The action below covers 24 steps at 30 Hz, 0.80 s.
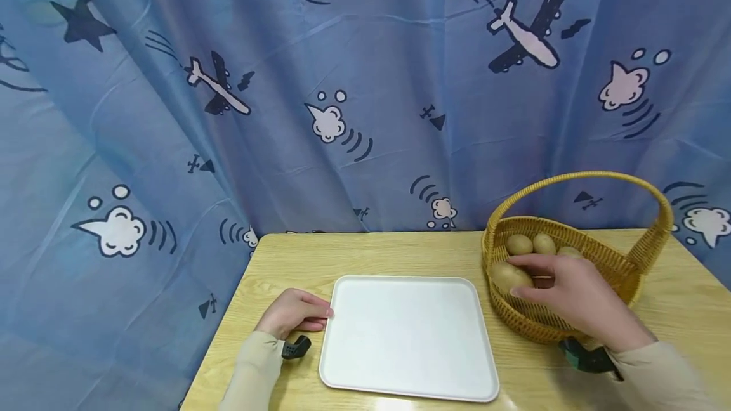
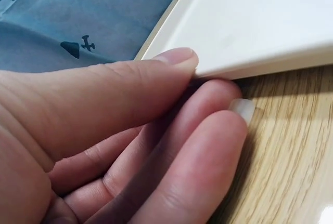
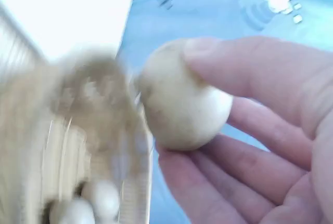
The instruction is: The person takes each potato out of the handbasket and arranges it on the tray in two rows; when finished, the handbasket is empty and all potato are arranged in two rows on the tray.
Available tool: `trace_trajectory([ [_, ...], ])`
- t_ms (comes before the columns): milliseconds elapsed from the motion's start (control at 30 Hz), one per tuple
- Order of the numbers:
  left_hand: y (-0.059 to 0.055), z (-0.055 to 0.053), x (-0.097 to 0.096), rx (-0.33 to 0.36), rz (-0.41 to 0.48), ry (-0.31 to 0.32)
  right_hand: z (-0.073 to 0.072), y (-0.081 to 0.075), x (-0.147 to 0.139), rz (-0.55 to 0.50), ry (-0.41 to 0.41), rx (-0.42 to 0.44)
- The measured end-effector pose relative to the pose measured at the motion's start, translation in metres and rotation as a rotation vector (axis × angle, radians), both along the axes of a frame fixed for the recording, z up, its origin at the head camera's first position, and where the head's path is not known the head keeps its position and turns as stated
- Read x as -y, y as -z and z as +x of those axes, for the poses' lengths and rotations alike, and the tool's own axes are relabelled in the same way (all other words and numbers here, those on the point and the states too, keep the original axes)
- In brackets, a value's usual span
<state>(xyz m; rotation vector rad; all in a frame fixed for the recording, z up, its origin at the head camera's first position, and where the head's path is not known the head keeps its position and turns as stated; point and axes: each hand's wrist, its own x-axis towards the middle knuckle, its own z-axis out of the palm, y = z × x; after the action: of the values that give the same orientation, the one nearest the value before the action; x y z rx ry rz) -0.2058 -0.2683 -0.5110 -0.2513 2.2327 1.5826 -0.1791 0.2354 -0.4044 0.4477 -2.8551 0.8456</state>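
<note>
From the head view, the right hand (image 1: 577,300) reached into the wicker basket (image 1: 622,268) at three o'clock on the worktop (image 1: 400,252), its fingers curled round a potato (image 1: 510,276) at the basket's nine o'clock rim; more potatoes (image 1: 531,244) lay behind. The left hand (image 1: 294,313) rested at the white tray (image 1: 408,335), at its nine o'clock edge.

The left wrist view showed thumb and fingers (image 2: 208,130) pinching the tray (image 2: 260,21) by its rim.

The right wrist view, blurred, showed the potato (image 3: 182,96) clamped between thumb and fingers (image 3: 250,130) beside the basket (image 3: 67,130).
</note>
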Motion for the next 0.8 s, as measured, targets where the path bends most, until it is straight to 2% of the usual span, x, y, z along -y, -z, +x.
trace_trajectory([
  [100,0.001,-0.002,0.0,0.001,0.022,0.001,0.01,0.004,0.019,-0.059,-0.011,0.001],
  [200,0.001,-0.003,0.001,0.001,0.037,0.009,0.011,0.011,0.043,-0.133,-0.044,0.031],
  [433,-0.002,-0.002,0.005,-0.006,0.019,0.014,-0.018,0.039,0.114,-0.339,-0.204,0.149],
  [600,-0.002,-0.002,0.005,-0.006,0.033,0.016,-0.037,0.056,0.16,-0.374,-0.245,0.186],
  [800,-0.002,-0.003,0.005,-0.008,0.044,0.013,-0.05,0.07,0.2,-0.396,-0.255,0.247],
])
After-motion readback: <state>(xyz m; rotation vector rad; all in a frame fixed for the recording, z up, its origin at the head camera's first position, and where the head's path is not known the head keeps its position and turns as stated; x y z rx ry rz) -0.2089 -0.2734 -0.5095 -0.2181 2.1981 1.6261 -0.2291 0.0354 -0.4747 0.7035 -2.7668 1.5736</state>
